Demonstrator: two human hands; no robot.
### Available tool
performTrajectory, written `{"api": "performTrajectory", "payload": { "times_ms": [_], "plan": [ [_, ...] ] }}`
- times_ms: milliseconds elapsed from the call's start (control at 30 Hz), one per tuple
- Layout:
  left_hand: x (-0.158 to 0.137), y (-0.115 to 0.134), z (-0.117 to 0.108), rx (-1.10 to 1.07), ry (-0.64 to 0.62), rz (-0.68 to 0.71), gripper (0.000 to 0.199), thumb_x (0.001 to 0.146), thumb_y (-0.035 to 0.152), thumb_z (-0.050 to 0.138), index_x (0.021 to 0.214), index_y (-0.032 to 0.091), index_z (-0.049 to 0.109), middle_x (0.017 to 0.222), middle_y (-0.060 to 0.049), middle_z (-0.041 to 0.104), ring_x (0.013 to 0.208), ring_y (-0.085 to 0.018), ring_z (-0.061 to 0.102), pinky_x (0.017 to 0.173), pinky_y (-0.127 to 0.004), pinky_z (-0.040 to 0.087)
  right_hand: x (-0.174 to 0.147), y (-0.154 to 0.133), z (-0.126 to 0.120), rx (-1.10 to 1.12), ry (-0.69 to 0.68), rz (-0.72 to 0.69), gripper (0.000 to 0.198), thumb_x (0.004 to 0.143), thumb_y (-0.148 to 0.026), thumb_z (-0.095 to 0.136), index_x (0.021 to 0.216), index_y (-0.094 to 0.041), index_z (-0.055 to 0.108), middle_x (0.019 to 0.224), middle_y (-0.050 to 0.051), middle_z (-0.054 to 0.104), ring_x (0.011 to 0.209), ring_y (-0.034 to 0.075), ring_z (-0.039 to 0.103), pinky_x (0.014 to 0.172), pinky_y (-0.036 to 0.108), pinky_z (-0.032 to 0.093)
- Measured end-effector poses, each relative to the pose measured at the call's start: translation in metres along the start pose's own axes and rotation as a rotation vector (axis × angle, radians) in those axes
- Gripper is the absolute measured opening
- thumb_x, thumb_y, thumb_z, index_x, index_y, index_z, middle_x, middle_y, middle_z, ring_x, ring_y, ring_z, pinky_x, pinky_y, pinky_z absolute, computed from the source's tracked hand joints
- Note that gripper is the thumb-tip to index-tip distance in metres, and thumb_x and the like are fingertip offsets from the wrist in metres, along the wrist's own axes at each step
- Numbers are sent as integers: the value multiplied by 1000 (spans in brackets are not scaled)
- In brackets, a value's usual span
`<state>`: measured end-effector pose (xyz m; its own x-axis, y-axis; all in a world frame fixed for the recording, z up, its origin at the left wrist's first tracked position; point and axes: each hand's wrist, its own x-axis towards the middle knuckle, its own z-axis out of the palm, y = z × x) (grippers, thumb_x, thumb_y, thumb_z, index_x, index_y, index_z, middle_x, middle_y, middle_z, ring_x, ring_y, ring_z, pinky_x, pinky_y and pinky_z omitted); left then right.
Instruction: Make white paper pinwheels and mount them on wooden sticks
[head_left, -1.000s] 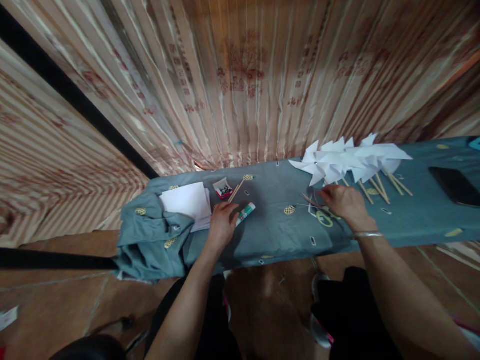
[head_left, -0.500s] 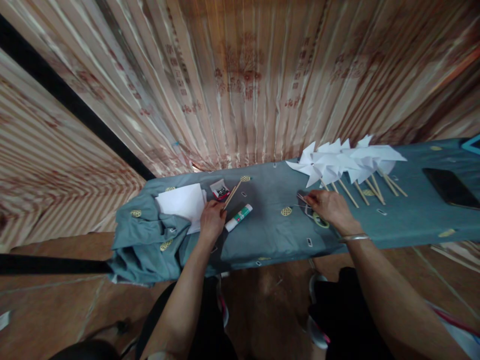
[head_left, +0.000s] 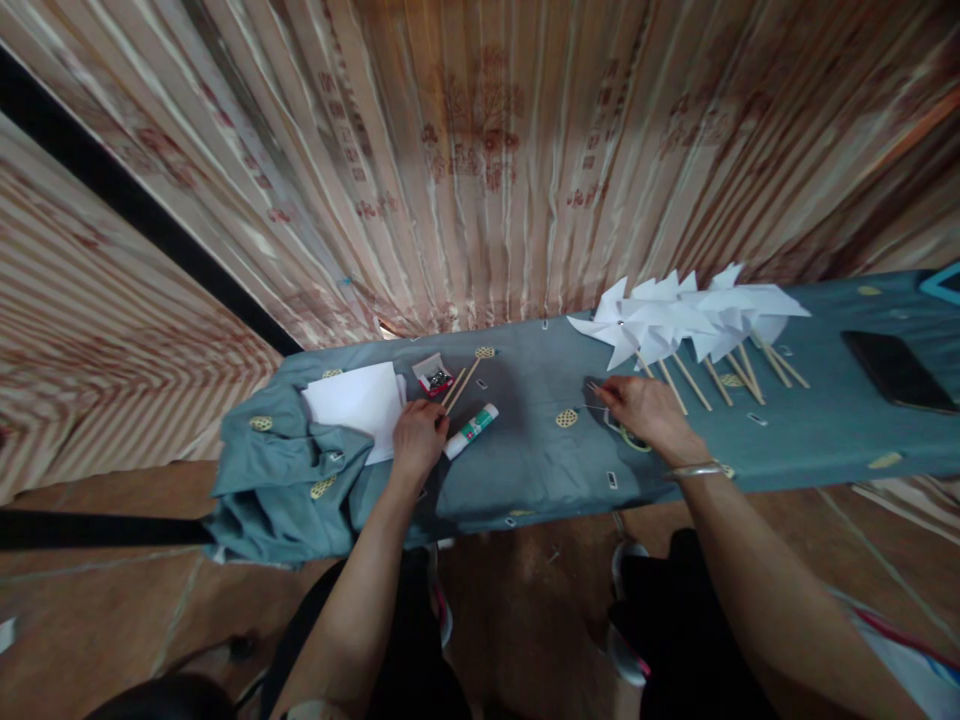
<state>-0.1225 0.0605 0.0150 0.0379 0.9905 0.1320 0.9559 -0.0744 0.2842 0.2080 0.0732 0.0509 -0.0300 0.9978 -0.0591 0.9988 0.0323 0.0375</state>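
My left hand point(head_left: 420, 437) rests on the table beside the white paper sheets point(head_left: 358, 402), its fingers closed around the near ends of thin wooden sticks point(head_left: 463, 388). A glue stick point(head_left: 472, 430) with a green label lies just right of those fingers. Close behind the sticks is a small open box point(head_left: 433, 375) of dark metal bits. My right hand point(head_left: 643, 410) is closed in a pinch on something too small to make out. Beneath it, partly covered, lie scissors with a yellow-green handle point(head_left: 635, 440). A thin pale line runs left from the fingertips.
Several white paper pinwheels point(head_left: 675, 320) on wooden sticks lie in a row at the back right. A black phone point(head_left: 896, 370) is farther right, near a blue-edged object point(head_left: 941, 285). The teal cloth point(head_left: 517, 470) is bunched at the left end. A curtain point(head_left: 480, 200) hangs behind.
The view has shifted slightly. My right hand has edged a little to the left, while my left hand stays at the sticks.
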Motion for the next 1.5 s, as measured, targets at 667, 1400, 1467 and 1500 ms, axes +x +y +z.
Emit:
{"api": "performTrajectory", "payload": {
  "times_ms": [667,1400,1467,1500],
  "plan": [
    [-8,25,-13,-454,212,99,15,82,17,59,89,17,72,88,-7,68,81,-19,63,78,-31,52,-6,3,6,69,134,-35,32,96,-35,46,89,-17,72,78,13,75,71,24,68,60,30,35],
    [-48,98,21,-1362,-359,-257,15,62,24,73,74,15,74,61,2,64,57,-10,55,60,-22,45,-16,-60,21,1689,-192,55,45,57,-61,80,66,-18,70,64,0,66,59,10,54,57,23,40],
    [-48,97,23,-1367,-380,-247,15,65,25,73,76,16,74,64,1,66,59,-11,57,62,-23,47,-17,-60,21,1676,-194,52,45,56,-61,80,65,-18,70,61,-1,64,57,10,52,56,23,37],
    [-48,97,24,-1366,-386,-233,15,67,26,72,77,16,74,66,0,67,61,-11,59,63,-23,48,-17,-60,21,1670,-199,51,46,55,-61,80,64,-18,70,59,-1,63,56,10,51,55,23,37]
  ]
}}
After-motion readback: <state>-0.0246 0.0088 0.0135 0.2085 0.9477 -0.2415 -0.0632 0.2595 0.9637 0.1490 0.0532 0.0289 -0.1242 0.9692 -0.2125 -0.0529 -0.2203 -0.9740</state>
